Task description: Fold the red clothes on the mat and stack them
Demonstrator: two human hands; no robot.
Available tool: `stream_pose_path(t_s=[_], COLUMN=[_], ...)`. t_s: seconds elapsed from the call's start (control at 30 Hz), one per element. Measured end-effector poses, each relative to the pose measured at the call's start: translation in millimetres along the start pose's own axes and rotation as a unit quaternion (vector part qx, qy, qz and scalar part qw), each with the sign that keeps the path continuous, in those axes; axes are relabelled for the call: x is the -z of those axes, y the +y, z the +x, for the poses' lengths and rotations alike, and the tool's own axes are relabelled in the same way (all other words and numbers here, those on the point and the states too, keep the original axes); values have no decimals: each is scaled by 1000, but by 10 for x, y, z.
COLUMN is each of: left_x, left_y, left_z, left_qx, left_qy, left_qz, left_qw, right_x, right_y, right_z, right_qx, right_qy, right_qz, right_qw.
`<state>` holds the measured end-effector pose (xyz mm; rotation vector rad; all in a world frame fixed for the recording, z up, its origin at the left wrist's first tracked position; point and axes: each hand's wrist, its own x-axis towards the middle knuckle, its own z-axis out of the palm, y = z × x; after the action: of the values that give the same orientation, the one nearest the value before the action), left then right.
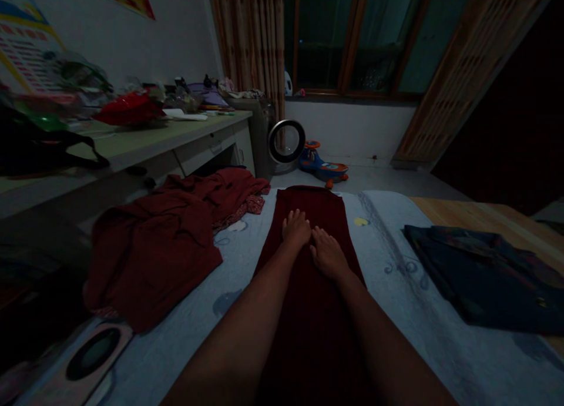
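Observation:
A long dark red garment lies folded into a narrow strip down the middle of a light blue sheet on the bed. My left hand and my right hand rest flat on it, palms down, side by side and touching near its far end. Neither hand holds anything. Both forearms stretch over the cloth toward me.
A crumpled heap of red clothes lies to the left. A folded dark blue garment lies at right on bare wood. A cluttered desk stands at left; a round fan and a toy car sit on the floor.

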<state>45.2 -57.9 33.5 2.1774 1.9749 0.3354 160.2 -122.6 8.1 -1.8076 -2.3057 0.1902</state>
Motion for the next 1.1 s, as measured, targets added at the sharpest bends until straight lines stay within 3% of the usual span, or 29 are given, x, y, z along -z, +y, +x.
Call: stream_pose_path(t_s=[0.17,0.4,0.6,0.67,0.77,0.87,0.97,1.1], left_x=[-235,-190,-173,-157,-142,-154,-177,-177], left_y=[-98,-89,-89,-78,-60,-54,-53,-44], left_z=[-13,-5,-50,-68,-87,-88,-83,-90], left_qx=[2,-2,-12,-27,-95,-152,-139,-129], left_qy=[13,-12,8,34,78,21,-49,-71], left_qz=[-8,-21,-25,-24,-25,-34,-42,-42], left_qw=[1000,1000,1000,999,992,988,988,988], right_x=[25,82,221,272,283,208,121,74], right_y=[47,220,318,334,353,390,472,634], right_z=[-2,-17,38,165,422,623,720,819], right_qx=[-37,-124,-186,-169,-86,-38,-41,-41], right_qy=[-15,-25,-49,-29,4,-14,-29,-20], right_qz=[-4,-28,-36,-36,-21,-18,-38,-53], right_qw=[999,992,981,984,996,999,998,998])
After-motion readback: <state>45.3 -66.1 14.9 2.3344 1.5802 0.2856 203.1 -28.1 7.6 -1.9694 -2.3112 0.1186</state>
